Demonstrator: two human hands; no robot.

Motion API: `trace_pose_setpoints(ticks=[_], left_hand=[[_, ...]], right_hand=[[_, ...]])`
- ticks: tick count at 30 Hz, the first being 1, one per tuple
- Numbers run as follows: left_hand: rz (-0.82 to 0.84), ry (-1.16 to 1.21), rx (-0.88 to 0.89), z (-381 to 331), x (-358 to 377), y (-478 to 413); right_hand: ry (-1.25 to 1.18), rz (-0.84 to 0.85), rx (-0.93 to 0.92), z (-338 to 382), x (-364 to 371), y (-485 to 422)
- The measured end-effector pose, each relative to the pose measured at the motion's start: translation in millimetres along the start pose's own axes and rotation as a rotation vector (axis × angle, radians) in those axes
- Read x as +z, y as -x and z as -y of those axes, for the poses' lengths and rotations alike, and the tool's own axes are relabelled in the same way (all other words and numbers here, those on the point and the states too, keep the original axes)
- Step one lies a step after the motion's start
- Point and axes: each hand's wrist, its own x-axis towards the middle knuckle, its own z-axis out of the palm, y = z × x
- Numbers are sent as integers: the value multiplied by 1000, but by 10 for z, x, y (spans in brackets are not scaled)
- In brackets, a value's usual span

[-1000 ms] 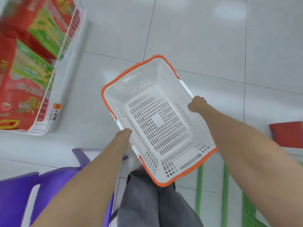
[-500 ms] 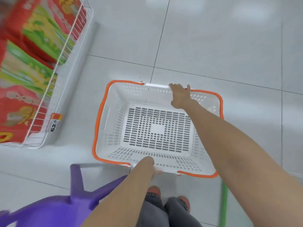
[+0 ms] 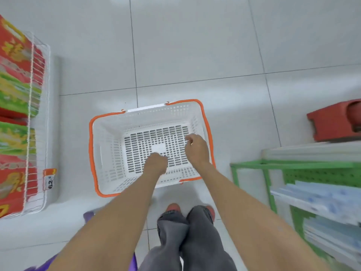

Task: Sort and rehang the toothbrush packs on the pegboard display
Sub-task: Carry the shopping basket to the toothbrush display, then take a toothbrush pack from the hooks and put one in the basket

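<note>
Head view looks straight down on a white basket (image 3: 105, 153) with an orange rim, standing on the tiled floor (image 3: 195, 45) just ahead of our shoes (image 3: 172, 207). Both our hands hang over its slotted inside. Our left hand (image 3: 156, 163) shows only its back, fingers curled under, and we cannot tell whether it holds anything. Our right hand (image 3: 196, 149) is relaxed near the basket's right wall, fingers slightly bent, gripping nothing.

To our right stands the green pegboard display (image 3: 312, 176), well apart from the basket. Pale blue packs (image 3: 322, 198) lie across its lower part, too blurred for us to be sure they are toothbrush packs. Beyond it sits a red stool (image 3: 330, 124). At our left a white wire bin (image 3: 40, 114) holds red and green packages (image 3: 15, 94), with an orange price tag (image 3: 49, 179) on its near corner.
</note>
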Motion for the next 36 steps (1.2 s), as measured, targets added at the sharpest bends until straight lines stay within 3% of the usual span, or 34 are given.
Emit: trace_pose_setpoints(ticks=[3, 9, 16, 23, 28, 36], left_hand=[[26, -97, 171, -593, 126, 439], [196, -311, 395, -1121, 1040, 783], [398, -272, 442, -1054, 2237, 886], [421, -300, 599, -852, 2865, 718], [528, -221, 809, -752, 2658, 1237], [427, -127, 1156, -999, 1793, 2312]], right_hand=[[-221, -103, 272, -221, -450, 417], [-504, -358, 476, -854, -1041, 636], [-544, -467, 525, -1830, -1155, 936], [-623, -633, 508, -2488, -943, 1310], [-636, -853, 372, -2182, -1051, 1810], [-467, -1108, 127, -888, -1812, 2675]])
